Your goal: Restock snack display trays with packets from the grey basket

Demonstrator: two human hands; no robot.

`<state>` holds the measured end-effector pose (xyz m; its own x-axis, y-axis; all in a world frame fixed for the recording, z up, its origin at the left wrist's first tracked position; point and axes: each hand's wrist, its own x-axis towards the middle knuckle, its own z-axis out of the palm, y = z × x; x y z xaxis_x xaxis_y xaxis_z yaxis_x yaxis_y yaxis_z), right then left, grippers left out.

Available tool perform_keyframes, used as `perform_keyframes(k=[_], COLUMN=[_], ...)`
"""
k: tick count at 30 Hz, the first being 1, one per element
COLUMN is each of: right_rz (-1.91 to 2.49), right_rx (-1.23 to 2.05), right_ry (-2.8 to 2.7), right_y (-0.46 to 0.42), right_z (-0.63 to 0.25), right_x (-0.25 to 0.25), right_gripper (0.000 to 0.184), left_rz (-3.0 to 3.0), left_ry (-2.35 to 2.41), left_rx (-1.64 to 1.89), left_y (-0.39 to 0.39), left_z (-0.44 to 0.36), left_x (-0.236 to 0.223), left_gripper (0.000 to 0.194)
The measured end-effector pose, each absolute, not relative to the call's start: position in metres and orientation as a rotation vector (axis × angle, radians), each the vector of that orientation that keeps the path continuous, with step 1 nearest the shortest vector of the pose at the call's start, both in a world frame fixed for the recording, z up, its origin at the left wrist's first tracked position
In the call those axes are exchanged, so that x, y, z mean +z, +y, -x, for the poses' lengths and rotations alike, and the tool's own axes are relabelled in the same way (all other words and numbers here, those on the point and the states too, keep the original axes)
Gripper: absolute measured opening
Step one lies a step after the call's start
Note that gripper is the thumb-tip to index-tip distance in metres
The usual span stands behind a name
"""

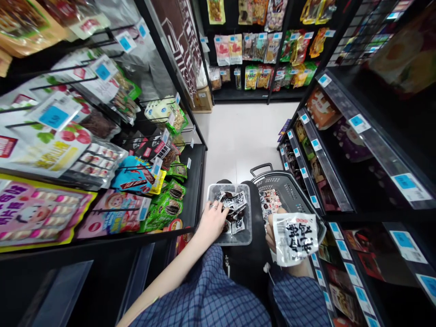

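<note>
My left hand (213,220) reaches into a clear plastic bin (245,236) on my lap, its fingers curled among several small black-and-white wrapped packets (235,202). What the fingers grip is hidden. My right hand (270,229) holds up a white snack bag (294,238) with black lettering and a barcode, just right of the bin. Only the fingers show at the bag's left edge.
A grey shopping basket (289,190) with a black handle stands on the white floor ahead, holding a few packets. Hanging snack bags on pegs fill the left rack (102,136). Black shelves with blue price tags line the right (340,150). Another rack closes the aisle's far end.
</note>
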<state>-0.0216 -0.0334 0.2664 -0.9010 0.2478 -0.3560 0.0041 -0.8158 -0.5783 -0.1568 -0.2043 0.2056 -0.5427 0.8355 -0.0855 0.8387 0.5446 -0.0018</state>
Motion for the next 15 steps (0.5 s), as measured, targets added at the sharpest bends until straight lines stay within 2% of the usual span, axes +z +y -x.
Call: perform_keyframes(k=[6,10,13,15], right_rz=[0.615,0.660,0.731,0.784], right_rx=[2.805,2.761,2.637,2.469], right_ry=[-0.666,-0.574,-0.651,-0.721], right_y=[-0.025,-0.020,-0.011,-0.002], right_z=[0.018,0.014,0.006,0.002], right_x=[0.258,0.247,0.231,0.219], right_gripper=[0.035,0.028,0.021,0.025], left_rz=[-1.471,-1.433,-1.436,-1.437], left_ry=[2.720,2.707,2.678,2.669], left_rx=[-0.246,-0.258,-0.283,-0.289], left_y=[-0.195,-0.184,-0.178,-0.176], left_z=[0.158,0.165,0.169,0.171], left_x=[0.194,0.191,0.190,0.189], left_gripper=[0.024,0.021,0.021,0.021])
